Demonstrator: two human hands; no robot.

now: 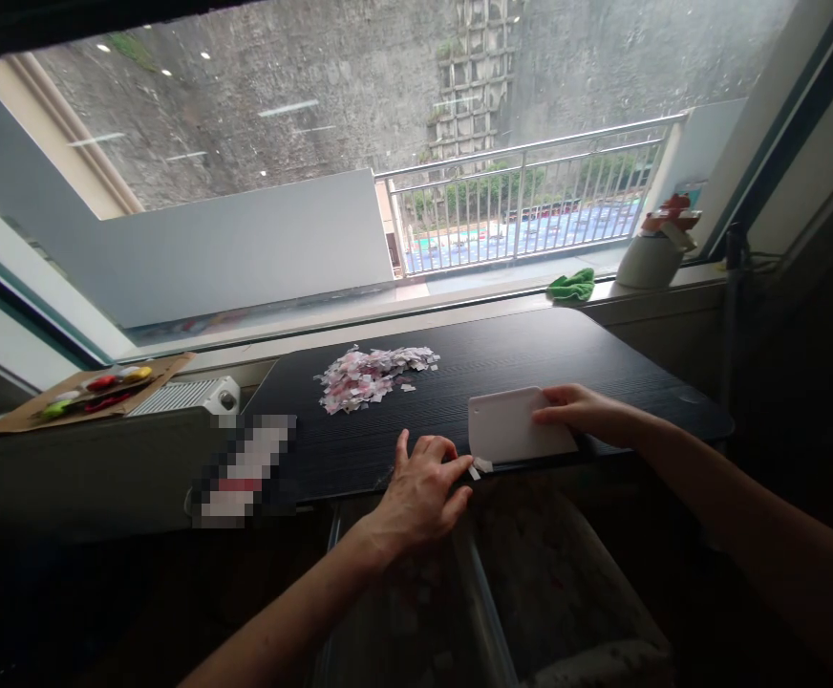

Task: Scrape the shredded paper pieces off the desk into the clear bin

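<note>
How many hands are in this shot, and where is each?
2. The left hand is at the near edge of the table, a fingertip at some paper scraps; the right hand holds a flat white piece.

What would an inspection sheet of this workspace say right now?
Surface: black wood-grain tabletop.
Work items: pile of paper shreds toward the window; white card; loose scraps at the near edge.
Clutter: green cloth and whitish container on the sill.
Grips: right hand holds the card's right side; left hand spread, index fingertip at the scraps.
Cables: nothing seen clearly; far right too dim to tell.
Surroundings: metal railing outside.
</note>
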